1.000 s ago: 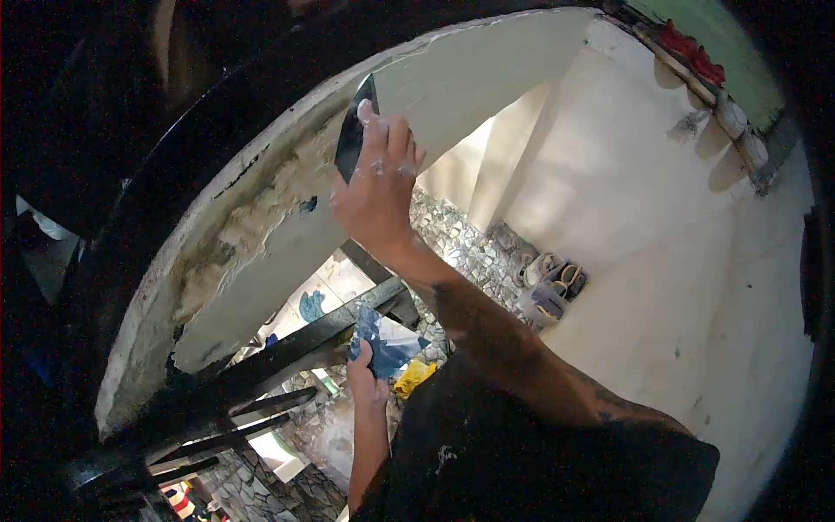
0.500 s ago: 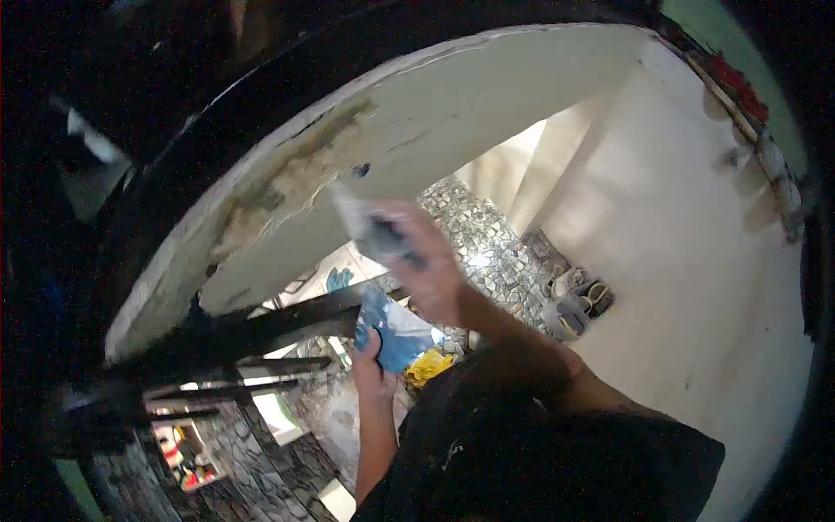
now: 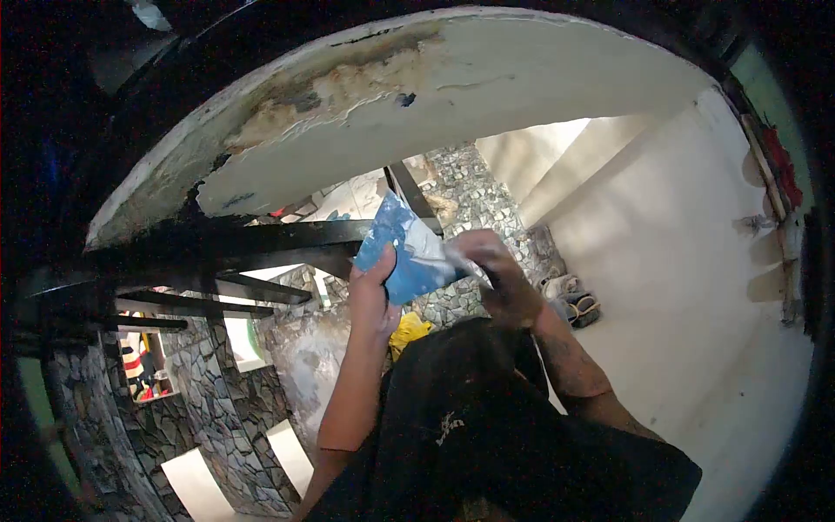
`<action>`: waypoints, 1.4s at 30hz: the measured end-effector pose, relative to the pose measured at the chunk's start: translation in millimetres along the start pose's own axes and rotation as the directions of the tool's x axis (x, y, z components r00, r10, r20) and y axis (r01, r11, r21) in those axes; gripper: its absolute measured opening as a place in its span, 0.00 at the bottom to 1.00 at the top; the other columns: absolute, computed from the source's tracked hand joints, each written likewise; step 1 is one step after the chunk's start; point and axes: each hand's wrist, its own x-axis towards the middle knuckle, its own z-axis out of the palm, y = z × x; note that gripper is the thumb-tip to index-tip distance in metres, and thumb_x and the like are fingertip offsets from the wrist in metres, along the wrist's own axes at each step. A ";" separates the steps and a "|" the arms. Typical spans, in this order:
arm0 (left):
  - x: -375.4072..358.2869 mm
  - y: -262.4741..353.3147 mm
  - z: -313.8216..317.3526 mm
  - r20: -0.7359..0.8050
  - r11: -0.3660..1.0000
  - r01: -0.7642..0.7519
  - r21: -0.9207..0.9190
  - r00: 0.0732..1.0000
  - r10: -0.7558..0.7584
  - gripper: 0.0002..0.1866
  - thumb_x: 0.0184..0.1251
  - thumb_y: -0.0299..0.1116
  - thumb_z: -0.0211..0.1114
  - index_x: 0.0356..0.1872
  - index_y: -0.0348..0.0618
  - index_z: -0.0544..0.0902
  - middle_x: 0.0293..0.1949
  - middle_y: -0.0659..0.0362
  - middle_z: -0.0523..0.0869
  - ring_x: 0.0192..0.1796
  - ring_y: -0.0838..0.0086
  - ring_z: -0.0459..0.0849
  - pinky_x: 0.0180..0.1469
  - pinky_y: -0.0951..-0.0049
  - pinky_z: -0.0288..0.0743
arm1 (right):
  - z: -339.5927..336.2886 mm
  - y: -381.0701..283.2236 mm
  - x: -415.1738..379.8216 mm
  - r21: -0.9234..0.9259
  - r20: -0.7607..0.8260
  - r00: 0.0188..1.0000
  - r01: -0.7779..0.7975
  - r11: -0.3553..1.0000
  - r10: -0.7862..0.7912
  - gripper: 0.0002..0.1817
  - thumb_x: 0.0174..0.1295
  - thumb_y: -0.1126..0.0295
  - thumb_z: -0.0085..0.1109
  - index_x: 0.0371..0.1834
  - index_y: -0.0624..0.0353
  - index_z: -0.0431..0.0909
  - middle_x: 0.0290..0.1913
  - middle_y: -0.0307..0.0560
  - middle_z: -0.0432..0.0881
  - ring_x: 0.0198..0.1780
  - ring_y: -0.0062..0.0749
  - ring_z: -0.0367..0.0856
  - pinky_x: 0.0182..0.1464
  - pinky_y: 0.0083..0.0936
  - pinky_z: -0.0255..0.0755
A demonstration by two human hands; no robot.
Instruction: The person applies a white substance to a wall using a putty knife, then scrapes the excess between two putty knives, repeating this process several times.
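Observation:
My left hand (image 3: 372, 291) is closed on the lower left edge of a blue board (image 3: 409, 270), thumb on its face. White putty (image 3: 424, 245) lies on the board's right part. In my right hand (image 3: 504, 283) is a putty knife (image 3: 470, 266), its pale blade at the board's right edge by the putty. The knife is smeared by motion, and its handle is mostly hidden by my fingers. Beyond both hands is a pale curved wall surface (image 3: 522, 74) with a brown, peeling patch (image 3: 322, 91) along its upper left.
Dark beams (image 3: 209, 252) run across the left, under the curved wall. Below are a stone-patterned floor (image 3: 474, 187), shoes (image 3: 578, 304) and a yellow crumpled thing (image 3: 409, 332). A plain pale wall (image 3: 670, 261) rises on the right.
My right hand has come down from the peeling patch with the putty knife and is now at the blue board. The board has risen slightly in view as the camera shifted.

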 end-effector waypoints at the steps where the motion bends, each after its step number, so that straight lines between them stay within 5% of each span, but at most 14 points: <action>1: 1.6 -3.0 1.2 -0.017 1.000 0.028 0.008 0.999 -0.028 0.12 0.61 0.24 0.58 0.46 0.36 0.75 0.40 0.58 0.81 0.40 0.71 0.81 0.45 0.70 0.76 | -0.5 -9.5 0.3 0.012 0.028 0.997 -0.077 0.997 0.077 0.34 0.40 0.90 0.49 0.57 0.57 0.65 0.52 0.53 0.69 0.55 0.45 0.68 0.57 0.36 0.63; 3: 1.9 -9.5 2.8 0.014 0.999 0.041 0.004 0.999 -0.041 0.12 0.61 0.25 0.59 0.46 0.36 0.75 0.40 0.58 0.81 0.40 0.72 0.81 0.44 0.70 0.77 | -1.1 -14.3 -8.5 0.160 0.018 0.965 -0.259 0.952 0.260 0.35 0.41 0.91 0.51 0.58 0.56 0.64 0.53 0.54 0.68 0.57 0.46 0.66 0.57 0.35 0.63; 6: -7.0 -25.3 22.2 -0.005 0.998 0.069 -0.001 0.998 -0.069 0.13 0.60 0.25 0.59 0.46 0.36 0.74 0.39 0.59 0.81 0.39 0.72 0.81 0.42 0.72 0.76 | -19.6 20.3 -40.4 -0.053 0.102 0.968 -0.224 0.973 0.228 0.32 0.46 0.87 0.52 0.59 0.55 0.64 0.55 0.57 0.64 0.58 0.47 0.64 0.59 0.35 0.60; 9: -25.0 -35.2 48.2 -0.010 0.999 0.036 0.002 0.999 -0.036 0.16 0.59 0.26 0.58 0.49 0.36 0.72 0.41 0.57 0.80 0.41 0.70 0.81 0.44 0.69 0.76 | -27.7 44.4 -74.1 -0.055 0.148 0.945 -0.287 0.956 0.292 0.29 0.48 0.85 0.53 0.57 0.58 0.64 0.55 0.58 0.65 0.57 0.48 0.65 0.59 0.37 0.59; 12: -46.5 -33.1 77.0 0.053 0.995 -0.020 -0.093 0.998 0.025 0.23 0.53 0.28 0.58 0.53 0.37 0.68 0.41 0.56 0.80 0.42 0.66 0.81 0.47 0.65 0.77 | -56.9 104.9 -118.7 -0.028 -0.237 0.917 -0.336 0.941 0.321 0.27 0.52 0.81 0.52 0.59 0.62 0.62 0.55 0.58 0.67 0.57 0.48 0.65 0.60 0.35 0.58; 13: -48.7 -35.1 67.1 0.103 0.987 -0.021 -0.158 0.994 0.037 0.23 0.53 0.28 0.58 0.53 0.36 0.68 0.41 0.55 0.80 0.41 0.65 0.82 0.47 0.65 0.77 | -81.7 113.3 -124.9 -0.196 -0.348 0.860 -0.455 0.868 0.373 0.26 0.55 0.80 0.50 0.60 0.63 0.61 0.55 0.56 0.67 0.58 0.46 0.65 0.61 0.34 0.58; 14: -51.5 -36.6 47.9 0.143 0.976 -0.013 -0.216 0.989 0.045 0.24 0.52 0.28 0.58 0.53 0.35 0.68 0.41 0.54 0.81 0.41 0.64 0.82 0.47 0.65 0.78 | -106.0 118.3 -113.9 -0.330 -0.465 0.788 -0.578 0.746 0.404 0.26 0.57 0.79 0.48 0.61 0.65 0.59 0.54 0.55 0.68 0.58 0.44 0.65 0.62 0.32 0.57; 15: -49.1 -43.7 23.3 0.071 0.980 0.004 -0.198 0.997 0.010 0.22 0.51 0.26 0.52 0.50 0.33 0.70 0.42 0.52 0.79 0.42 0.63 0.81 0.46 0.65 0.76 | -118.9 137.1 -100.7 -0.125 -0.656 0.552 -0.752 0.647 0.515 0.25 0.59 0.78 0.45 0.62 0.65 0.57 0.54 0.52 0.68 0.58 0.37 0.65 0.61 0.29 0.57; 18: -53.8 -39.5 11.5 0.134 0.940 -0.025 -0.342 0.988 0.075 0.22 0.50 0.28 0.52 0.49 0.32 0.70 0.39 0.52 0.80 0.40 0.64 0.82 0.45 0.65 0.77 | -175.1 104.1 -1.2 -0.306 -0.759 0.642 -0.497 0.812 0.107 0.27 0.57 0.79 0.46 0.63 0.62 0.57 0.56 0.50 0.66 0.60 0.33 0.64 0.61 0.26 0.57; 22: -48.2 -37.7 -26.6 0.097 0.971 -0.053 -0.235 0.992 0.078 0.21 0.52 0.30 0.55 0.48 0.33 0.71 0.39 0.51 0.81 0.40 0.63 0.82 0.44 0.64 0.78 | -166.1 112.0 63.4 -0.358 -0.860 0.496 -0.752 0.554 0.117 0.31 0.52 0.78 0.49 0.63 0.59 0.57 0.57 0.56 0.63 0.58 0.50 0.67 0.59 0.35 0.62; 25: -49.8 -24.1 -43.1 0.094 0.966 -0.019 -0.259 0.995 0.044 0.19 0.56 0.32 0.55 0.49 0.34 0.71 0.42 0.52 0.81 0.43 0.63 0.81 0.47 0.63 0.76 | -149.4 102.2 91.7 -0.357 -0.849 0.516 -0.721 0.593 0.116 0.33 0.48 0.79 0.52 0.62 0.60 0.57 0.54 0.60 0.63 0.55 0.58 0.67 0.55 0.41 0.65; 28: -54.0 -3.6 -76.9 0.133 0.969 -0.035 -0.246 0.989 0.069 0.20 0.58 0.31 0.54 0.52 0.35 0.70 0.47 0.52 0.79 0.48 0.61 0.79 0.52 0.59 0.72 | -128.8 99.1 112.1 -0.367 -0.886 0.457 -0.799 0.476 0.084 0.36 0.44 0.79 0.54 0.62 0.60 0.56 0.51 0.61 0.64 0.52 0.59 0.67 0.51 0.44 0.66; 32: -55.2 14.6 -124.1 0.088 0.961 -0.029 -0.276 0.995 0.055 0.21 0.59 0.31 0.54 0.54 0.36 0.70 0.48 0.52 0.79 0.50 0.61 0.78 0.53 0.57 0.70 | -108.6 96.8 121.7 -0.472 -0.862 0.507 -0.787 0.398 -0.019 0.37 0.44 0.78 0.56 0.62 0.62 0.56 0.49 0.59 0.64 0.51 0.56 0.68 0.49 0.45 0.65; 42: -37.5 22.9 -160.9 0.057 0.962 -0.021 -0.271 0.998 0.038 0.23 0.60 0.33 0.55 0.56 0.36 0.67 0.50 0.53 0.78 0.51 0.63 0.77 0.55 0.60 0.69 | -52.6 65.7 149.5 -0.488 -0.832 0.554 -0.755 0.438 0.026 0.42 0.41 0.76 0.61 0.64 0.60 0.55 0.50 0.55 0.63 0.52 0.54 0.66 0.49 0.47 0.61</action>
